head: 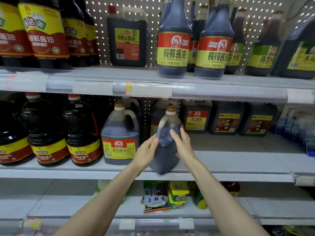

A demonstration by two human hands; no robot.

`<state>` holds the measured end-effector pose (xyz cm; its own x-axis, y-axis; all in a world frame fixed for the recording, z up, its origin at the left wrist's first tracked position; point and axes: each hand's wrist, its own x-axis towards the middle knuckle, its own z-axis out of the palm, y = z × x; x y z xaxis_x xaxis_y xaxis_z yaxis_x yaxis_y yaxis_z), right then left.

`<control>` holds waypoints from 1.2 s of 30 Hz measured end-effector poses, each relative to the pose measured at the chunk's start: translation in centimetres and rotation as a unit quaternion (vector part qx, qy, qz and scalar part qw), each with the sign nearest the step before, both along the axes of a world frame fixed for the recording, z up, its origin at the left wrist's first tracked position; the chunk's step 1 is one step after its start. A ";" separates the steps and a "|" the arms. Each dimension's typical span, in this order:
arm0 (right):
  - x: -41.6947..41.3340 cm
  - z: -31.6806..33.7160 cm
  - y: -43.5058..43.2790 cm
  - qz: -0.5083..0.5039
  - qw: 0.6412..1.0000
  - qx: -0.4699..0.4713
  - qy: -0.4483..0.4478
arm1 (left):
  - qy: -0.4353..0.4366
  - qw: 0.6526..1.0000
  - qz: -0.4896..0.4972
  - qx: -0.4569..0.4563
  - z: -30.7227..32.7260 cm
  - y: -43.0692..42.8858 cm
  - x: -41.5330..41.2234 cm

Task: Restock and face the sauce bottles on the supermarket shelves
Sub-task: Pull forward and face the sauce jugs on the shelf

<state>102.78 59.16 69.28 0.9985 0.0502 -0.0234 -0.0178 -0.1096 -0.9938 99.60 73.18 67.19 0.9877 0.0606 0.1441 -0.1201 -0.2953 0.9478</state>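
Head view: my left hand's fingers (155, 140) are held together and nearly straight, with the tips pressed against the left side of a dark soy sauce jug (166, 150), just under the foot of its moulded handle. The right hand's fingers (177, 136) are straight and slightly spread. They lie flat on the jug's front right shoulder, with the thumb touching the body lower down. Neither hand curls round the handle, so the jug is squeezed between the two palms. My left hand (147, 151) and right hand (184, 144) reach in from bare forearms that rise from the bottom of the frame.

The jug stands at the front edge of the middle shelf (238, 160), leaning a little so that its tan cap (171, 109) sits right of its base. It is blurred and I see no label on the side facing me. I cannot tell whether its base rests fully on the shelf.

Just to its left, close but not touching, stands a matching labelled jug (119, 147) with its red and yellow label facing me. Further left is a row of round red-capped bottles (81, 133). Behind and to the right, set well back, are square dark canisters (197, 118). On the upper shelf (102, 74) above stand tall 800 mL soy bottles (173, 48). On the lower shelf, between my forearms, lies a bean paste packet (156, 201).
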 end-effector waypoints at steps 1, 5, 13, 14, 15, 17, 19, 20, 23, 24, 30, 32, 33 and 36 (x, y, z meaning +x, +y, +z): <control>0.2 0.3 -0.2 0.002 1.000 0.004 0.002 | -0.004 1.000 0.012 0.021 0.0 -0.4 -0.5; 0.6 1.4 -0.3 0.034 0.998 -0.043 0.015 | -0.038 0.998 0.003 0.051 0.4 -1.8 -2.3; -0.6 0.3 1.2 -0.027 0.995 -0.085 -0.043 | -0.018 0.999 0.000 -0.042 -0.2 -2.2 -3.0; -0.5 0.2 1.2 -0.034 0.995 -0.080 -0.051 | -0.013 0.998 -0.005 -0.054 -0.3 -2.3 -3.0; -0.4 0.1 1.1 -0.039 0.995 -0.076 -0.056 | -0.014 0.998 -0.008 -0.056 -0.6 -2.4 -3.0; 0.0 -0.1 0.7 -0.046 0.994 -0.073 -0.059 | -0.019 0.999 -0.015 -0.045 -0.9 -2.7 -3.2; 0.4 -0.3 0.1 -0.048 0.994 -0.075 -0.059 | -0.023 0.999 -0.009 -0.024 -0.8 -2.6 -3.2; 0.6 -0.3 -0.2 -0.043 0.994 -0.075 -0.064 | -0.025 1.000 0.002 -0.016 -0.8 -2.3 -3.0; 1.0 -0.2 -0.9 -0.020 0.996 -0.059 -0.071 | -0.026 0.999 0.033 -0.028 -0.5 -1.1 -1.4; 1.1 -0.1 -1.1 -0.012 0.996 -0.055 -0.069 | -0.023 0.999 0.040 -0.029 -0.2 -0.9 -0.8; 1.8 0.2 -2.0 0.021 0.998 -0.041 -0.051 | 0.011 0.998 0.013 -0.054 0.5 -0.9 2.8; 2.1 0.1 -2.3 0.027 0.998 -0.033 -0.041 | 0.020 0.998 0.005 -0.067 1.0 -0.8 3.7; 2.3 -0.1 -2.4 0.030 0.998 -0.030 -0.038 | 0.030 0.997 -0.001 -0.074 1.2 -0.7 4.2; 2.2 -0.2 -2.4 0.035 0.999 -0.017 -0.038 | 0.039 0.996 -0.021 -0.076 1.0 0.0 5.4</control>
